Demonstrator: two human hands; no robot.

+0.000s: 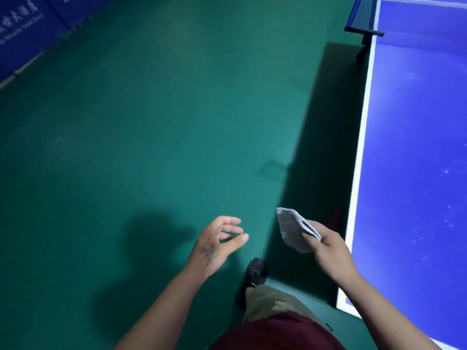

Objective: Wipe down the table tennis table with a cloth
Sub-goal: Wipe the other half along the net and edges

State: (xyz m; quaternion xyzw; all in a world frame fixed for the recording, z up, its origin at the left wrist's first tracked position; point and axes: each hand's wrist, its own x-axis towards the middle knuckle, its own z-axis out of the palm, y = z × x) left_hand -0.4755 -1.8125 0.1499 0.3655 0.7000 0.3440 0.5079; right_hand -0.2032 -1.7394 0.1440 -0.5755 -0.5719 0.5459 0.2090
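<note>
- Grey folded cloth [293,229] is pinched in the right hand [326,245], fingers [309,236] curled round its lower edge, held up in the air just left of the worktop.
- Blue table tennis worktop [414,152] runs along the right side, white edge line, with pale specks scattered over the surface.
- Left hand [217,242] hangs over the green floor [151,122], holding nothing, fingers loosely spread.
- Net clamp [364,26] sits at the far end.
- Dark shoe [255,272] is on the floor beside the worktop's shadow.
</note>
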